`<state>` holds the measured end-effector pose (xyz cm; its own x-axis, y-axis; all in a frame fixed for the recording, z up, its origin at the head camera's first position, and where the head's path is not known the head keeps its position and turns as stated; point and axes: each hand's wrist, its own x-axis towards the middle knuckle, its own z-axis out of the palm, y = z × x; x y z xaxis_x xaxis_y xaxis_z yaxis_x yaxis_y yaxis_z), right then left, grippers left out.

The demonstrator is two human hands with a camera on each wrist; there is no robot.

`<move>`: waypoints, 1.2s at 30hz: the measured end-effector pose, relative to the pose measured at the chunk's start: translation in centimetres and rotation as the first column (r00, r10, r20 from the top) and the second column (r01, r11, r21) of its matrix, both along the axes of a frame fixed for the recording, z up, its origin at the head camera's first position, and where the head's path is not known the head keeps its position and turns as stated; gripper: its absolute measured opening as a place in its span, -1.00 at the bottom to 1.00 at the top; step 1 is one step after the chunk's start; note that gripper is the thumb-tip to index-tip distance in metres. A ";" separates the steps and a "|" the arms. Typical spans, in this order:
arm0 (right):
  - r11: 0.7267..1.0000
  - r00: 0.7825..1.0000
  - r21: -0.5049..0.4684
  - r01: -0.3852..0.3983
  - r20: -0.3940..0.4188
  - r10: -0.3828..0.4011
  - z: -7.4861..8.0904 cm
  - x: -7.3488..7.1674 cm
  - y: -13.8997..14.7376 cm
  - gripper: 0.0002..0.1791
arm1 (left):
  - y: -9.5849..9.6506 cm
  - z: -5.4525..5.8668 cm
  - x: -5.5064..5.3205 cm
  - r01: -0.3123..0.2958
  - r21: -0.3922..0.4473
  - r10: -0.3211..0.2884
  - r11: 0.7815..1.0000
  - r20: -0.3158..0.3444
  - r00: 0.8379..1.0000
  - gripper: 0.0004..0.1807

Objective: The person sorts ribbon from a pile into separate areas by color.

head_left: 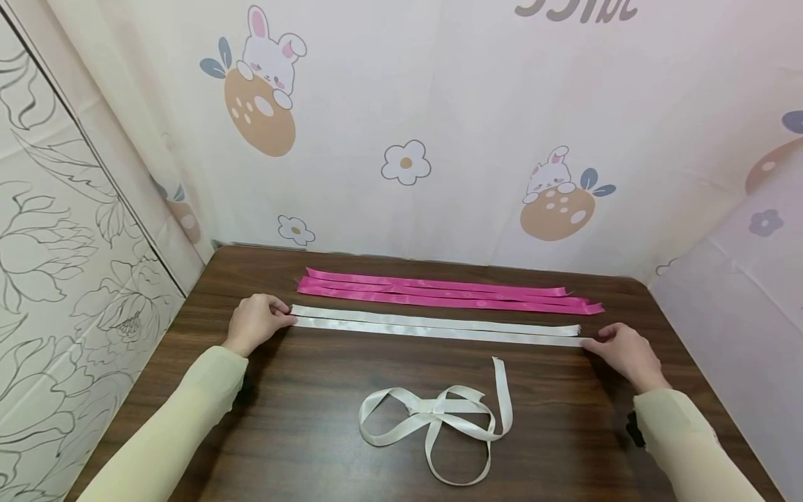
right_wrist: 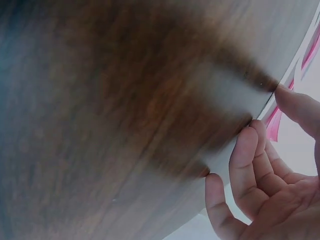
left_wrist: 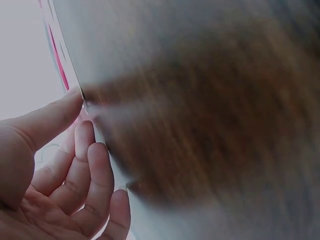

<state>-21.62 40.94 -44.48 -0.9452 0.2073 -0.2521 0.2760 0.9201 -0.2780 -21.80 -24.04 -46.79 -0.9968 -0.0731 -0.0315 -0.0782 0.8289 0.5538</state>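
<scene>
Two narrow white ribbons lie side by side across the table in the head view: a rear white ribbon point(head_left: 439, 322) and a front white ribbon point(head_left: 439, 332). My left hand point(head_left: 256, 322) pinches the front one's left end with thumb and fingertips, close beside the rear one's end. At the other end, my right hand point(head_left: 630, 354) holds the front ribbon's tip, thumb on it and fingers curled. In the wrist views, the left fingertips point(left_wrist: 100, 155) and right fingertips point(right_wrist: 245, 142) rest at the tabletop. A looped white ribbon bow point(head_left: 433, 411) lies nearer me, one tail standing out right.
Several bright pink ribbons point(head_left: 439, 291) lie lengthwise behind the white ones. The dark wooden table point(head_left: 301, 432) ends at a printed curtain point(head_left: 401, 90) behind, with hanging fabric point(head_left: 63, 244) along the left and more on the right.
</scene>
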 end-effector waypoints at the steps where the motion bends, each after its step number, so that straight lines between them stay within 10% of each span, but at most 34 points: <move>1: 1.000 1.000 -0.003 0.000 -0.007 0.000 -0.1 0.0 0.0 -0.08 | 0.0 0.1 0.0 0.001 0.000 -0.001 1.000 -0.001 1.000 -0.67; 20: 0.997 0.972 0.042 -0.068 -0.223 0.076 2.0 2.4 -2.3 -0.29 | 3.0 3.5 1.9 0.108 0.001 -0.107 0.994 -0.119 0.987 -0.73; 31: 0.969 0.897 0.029 -0.244 -0.372 0.237 3.4 4.1 -9.4 -0.54 | 7.3 3.0 4.8 0.289 0.021 -0.287 0.957 -0.062 0.956 -0.81; 36: 0.934 0.823 0.057 -0.353 -0.456 0.338 3.5 4.5 -13.5 -0.68 | 9.1 2.6 6.3 0.352 0.028 -0.351 0.936 -0.031 0.936 -0.81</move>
<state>-17.07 27.42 -41.00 -0.9634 -0.1550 0.2187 -0.2210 0.9211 -0.3206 -15.54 -14.97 -44.17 -0.9592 0.2828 -0.0030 0.2289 0.7826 0.5790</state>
